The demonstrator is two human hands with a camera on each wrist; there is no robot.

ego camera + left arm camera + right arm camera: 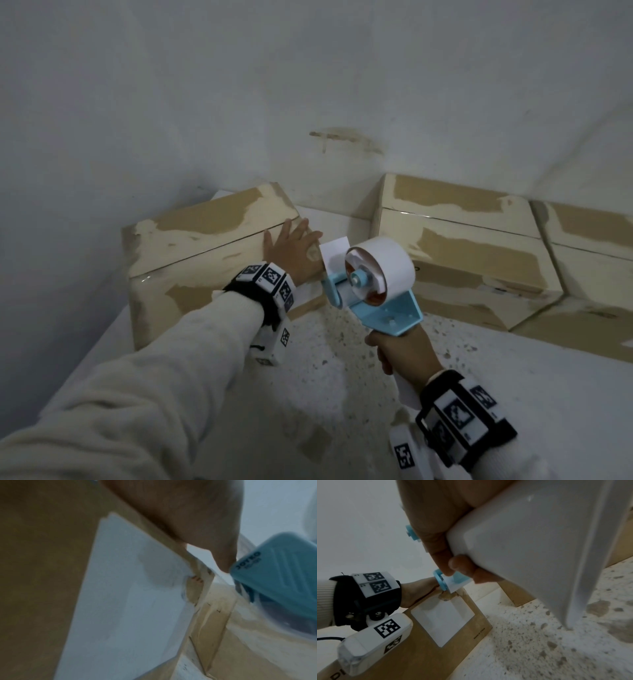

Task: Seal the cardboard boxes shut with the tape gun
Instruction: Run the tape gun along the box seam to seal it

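Observation:
A closed cardboard box [205,240] with torn paper patches lies at the left against the wall. My left hand [291,246] rests flat on its near right corner, fingers straight. My right hand [404,349] grips the handle of a light blue tape gun [373,284] carrying a white tape roll [387,260]. The gun's front end sits just right of the box corner, close to my left thumb, with a white tape tail [334,250] sticking up. The right wrist view shows the white handle [530,547] in my fingers and the box side [436,635] with a white label.
Two more cardboard boxes [462,253] [589,260] stand in a row at the right along the wall. They all sit on a white speckled counter [325,370]. A grey-white wall [239,102] closes off the back and left.

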